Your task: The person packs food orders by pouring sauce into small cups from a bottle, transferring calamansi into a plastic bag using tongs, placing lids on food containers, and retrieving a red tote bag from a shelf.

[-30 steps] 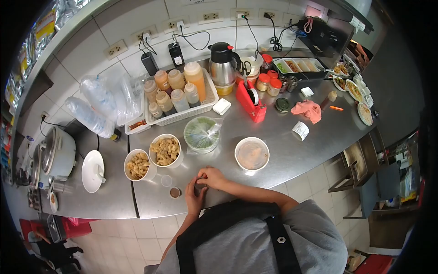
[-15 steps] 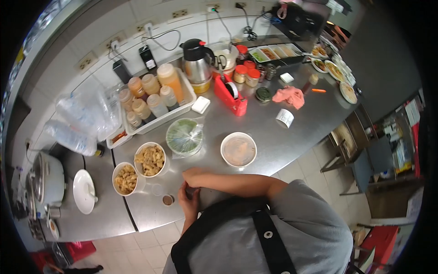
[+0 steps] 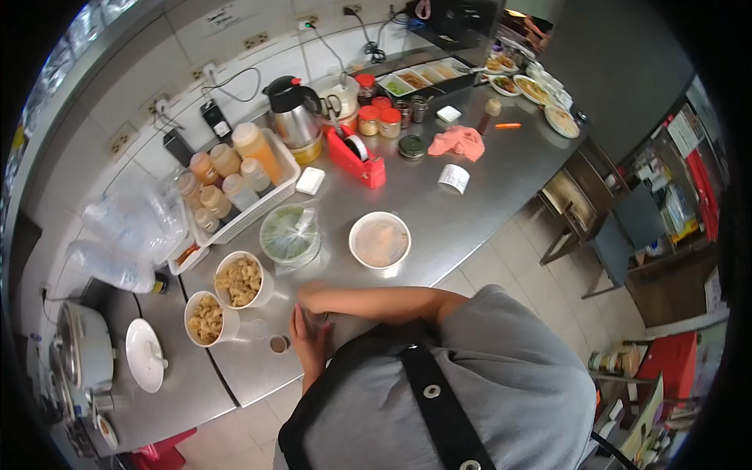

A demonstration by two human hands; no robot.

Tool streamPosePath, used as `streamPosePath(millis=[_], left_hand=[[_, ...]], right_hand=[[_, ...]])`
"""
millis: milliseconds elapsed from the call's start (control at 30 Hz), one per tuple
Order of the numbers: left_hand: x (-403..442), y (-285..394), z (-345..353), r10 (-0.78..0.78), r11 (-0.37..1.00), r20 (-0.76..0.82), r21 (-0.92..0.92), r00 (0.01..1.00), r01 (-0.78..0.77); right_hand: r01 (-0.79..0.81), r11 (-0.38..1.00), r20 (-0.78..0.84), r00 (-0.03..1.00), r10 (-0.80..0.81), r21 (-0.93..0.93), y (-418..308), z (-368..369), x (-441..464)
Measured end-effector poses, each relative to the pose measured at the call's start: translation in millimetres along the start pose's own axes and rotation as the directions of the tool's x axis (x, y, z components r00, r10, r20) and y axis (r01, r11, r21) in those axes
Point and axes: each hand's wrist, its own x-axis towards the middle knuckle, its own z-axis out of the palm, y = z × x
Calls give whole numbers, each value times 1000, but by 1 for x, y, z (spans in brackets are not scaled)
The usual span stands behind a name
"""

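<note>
At the near edge of the tabletop (image 3: 450, 219), the left hand (image 3: 308, 342) is partly closed, fingers and thumb curled about what looks like a small cup (image 3: 317, 317), mostly hidden. Over the cup's far side lies the right hand (image 3: 312, 297), too blurred to tell how far its fingers are open or whether they hold anything. If the two press unevenly, the cup could tip or slip and spill whatever it holds. Just left of the grip stands a sauce cup (image 3: 279, 345), close enough for a sideways knuckle to upset it, with a clear lid or cup (image 3: 258, 328) beyond. Farther left are the near tub (image 3: 229, 324) and far tub (image 3: 267, 289) of fried pieces; beyond the grip sits a bagged bowl (image 3: 290, 235), and a covered bowl (image 3: 380, 240) lies ahead to the right, where a swinging right forearm (image 3: 384, 302) could nudge it.
</note>
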Motion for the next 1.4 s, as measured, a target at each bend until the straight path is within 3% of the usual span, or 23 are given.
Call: streamPosePath(millis=[33, 133, 167, 233, 267, 367, 467, 733, 833, 933, 1033, 1133, 1233, 1333, 1400], left_hand=[[-3, -3, -7, -6, 1000, -13, -5, 1000, 6], [-26, -20, -37, -75, 997, -57, -21, 996, 73], [-33, -23, -43, -107, 994, -189, 16, 976, 112], [-45, -17, -55, -153, 975, -437, 79, 886, 208], [-50, -23, -56, -171, 960, -477, 118, 862, 255], [-57, -42, -49, -332, 922, -427, 40, 841, 384], [-55, -60, -37, -389, 907, -386, -5, 836, 420], [-43, -74, -28, -391, 906, -461, -37, 797, 423], [-37, -63, -32, -417, 892, -460, -38, 784, 451], [-36, -61, -35, -467, 880, -414, -127, 781, 458], [-37, -59, -38, -482, 875, -383, -164, 788, 456], [-37, -58, -40, -482, 876, -364, -172, 797, 451], [-36, -53, -44, -488, 873, -335, -174, 806, 456], [-37, -55, -40, -474, 880, -328, -164, 817, 446], [-39, -62, -36, -432, 901, -343, -123, 834, 416]], right_hand=[[-3, 996, -99, 995, -5, -88, 5, 15, 11], [-212, 952, -217, 941, 259, 219, 17, 44, 32], [-249, 912, -237, 912, 334, 325, 17, 44, 26], [-72, 995, -262, 961, 86, 62, 9, -1, -21], [21, 998, -246, 969, -37, -67, 2, -18, -37], [319, 926, -216, 937, -276, 200, -12, -32, -42], [396, 800, -265, 915, -304, 450, -31, -28, -26], [291, 817, -100, 955, -279, 498, -42, 2, 25], [383, 648, -301, 923, -240, 658, -43, 20, 28], [318, 675, -206, 948, -242, 666, -46, 19, 39], [21, 499, 74, 983, -169, 866, -55, 7, 38], [27, 380, 53, 979, -197, 924, -58, 4, 41], [145, 408, 39, 911, -410, 902, -58, 7, 34], [434, 705, -94, 880, -466, 562, -62, 18, 28], [477, 721, -182, 873, -451, 502, -62, 29, 26]])
